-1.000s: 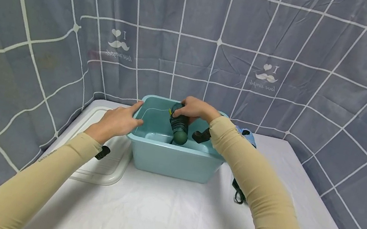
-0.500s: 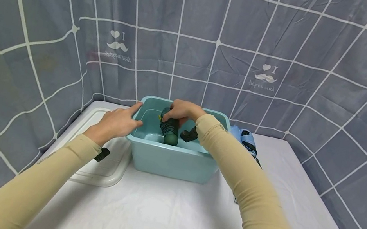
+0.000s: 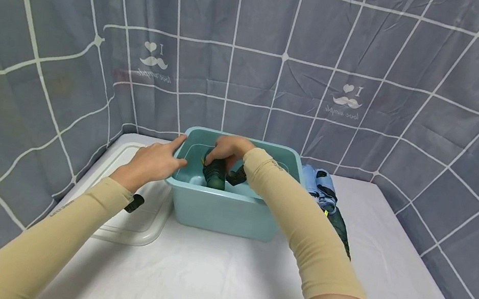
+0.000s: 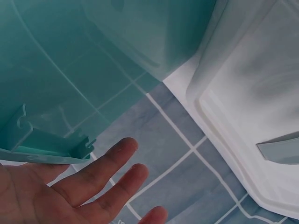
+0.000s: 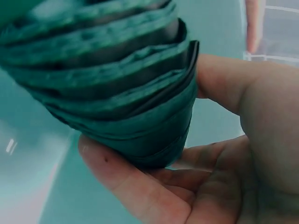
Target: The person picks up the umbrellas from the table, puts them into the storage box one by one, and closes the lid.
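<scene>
A dark green folded umbrella [image 3: 216, 173] stands tilted inside a light teal plastic bin [image 3: 225, 214]. My right hand [image 3: 229, 149] reaches into the bin and grips the umbrella near its far end. In the right wrist view its pleated fabric [image 5: 117, 102] lies between the thumb and the curled fingers. The rounded green end faces me, near the bin's front wall. My left hand [image 3: 155, 161] touches the bin's left rim, its fingers [image 4: 100, 172] extended along the outside in the left wrist view. The umbrella's underside is hidden by the front wall.
A white lid [image 3: 152, 219] lies left of the bin, under my left forearm. To the bin's right lie a blue folded umbrella [image 3: 321, 185] and a dark green bundle [image 3: 340, 229], partly behind my right sleeve. A grey checked curtain [image 3: 250, 79] closes off the back.
My right hand has carried the umbrella leftward and lower into the bin. More of the blue umbrella and the dark bundle shows at the right. The left hand has stayed on the rim.
</scene>
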Demonstrator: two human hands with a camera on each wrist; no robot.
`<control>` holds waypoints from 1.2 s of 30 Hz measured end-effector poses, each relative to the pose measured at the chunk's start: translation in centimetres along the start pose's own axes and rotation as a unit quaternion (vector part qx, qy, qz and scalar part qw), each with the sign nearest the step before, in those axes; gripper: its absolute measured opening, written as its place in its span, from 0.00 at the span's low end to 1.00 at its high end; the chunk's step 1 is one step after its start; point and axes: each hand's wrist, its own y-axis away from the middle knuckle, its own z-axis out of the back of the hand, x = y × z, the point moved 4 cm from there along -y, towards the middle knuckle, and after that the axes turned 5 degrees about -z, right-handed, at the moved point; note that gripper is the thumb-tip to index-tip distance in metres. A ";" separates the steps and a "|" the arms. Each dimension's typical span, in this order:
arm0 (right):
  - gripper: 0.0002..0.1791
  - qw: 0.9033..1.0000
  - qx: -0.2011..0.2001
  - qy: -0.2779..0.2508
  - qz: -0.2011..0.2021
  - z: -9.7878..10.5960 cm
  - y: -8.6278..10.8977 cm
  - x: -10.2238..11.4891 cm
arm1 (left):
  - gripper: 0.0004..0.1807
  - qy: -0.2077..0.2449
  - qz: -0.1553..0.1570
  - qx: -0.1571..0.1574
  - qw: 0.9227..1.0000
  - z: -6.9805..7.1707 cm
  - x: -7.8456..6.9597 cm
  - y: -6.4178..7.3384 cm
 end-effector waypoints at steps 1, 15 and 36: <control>0.21 1.000 0.004 -0.003 -0.005 -0.2 -0.2 0.0 | 0.43 0.000 0.000 0.000 1.000 0.0 -0.1 0.0; 0.24 0.992 0.039 0.112 -0.039 -1.4 -2.7 0.5 | 0.43 -0.003 -0.001 -0.002 1.000 0.2 0.0 0.1; 0.35 0.996 0.065 0.049 -0.032 -3.0 -3.7 2.4 | 0.43 -0.002 -0.004 -0.001 1.000 0.1 0.0 0.1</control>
